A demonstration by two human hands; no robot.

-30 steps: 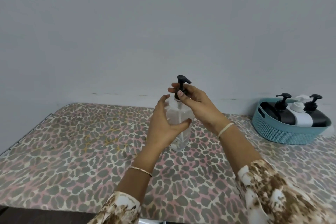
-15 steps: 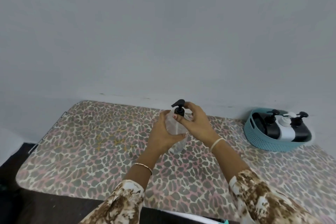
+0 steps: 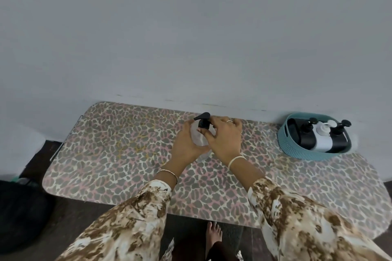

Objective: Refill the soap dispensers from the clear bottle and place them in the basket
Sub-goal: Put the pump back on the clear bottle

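Observation:
A clear bottle with a black pump top stands upright near the back middle of the leopard-print table. My left hand grips the bottle's body from the left. My right hand curls its fingers round the black pump collar at the bottle's neck. At the far right a teal basket holds three dispensers lying side by side: a black one, a white one and another black one.
A grey wall runs right behind the table. The table's left edge has a metal rail. A dark bin stands on the floor at the lower left. A bare foot shows below the table's front edge.
The pump top has come down onto the bottle's neck under my right hand. The camera has risen and tilted down, so the table looks smaller and the floor shows.

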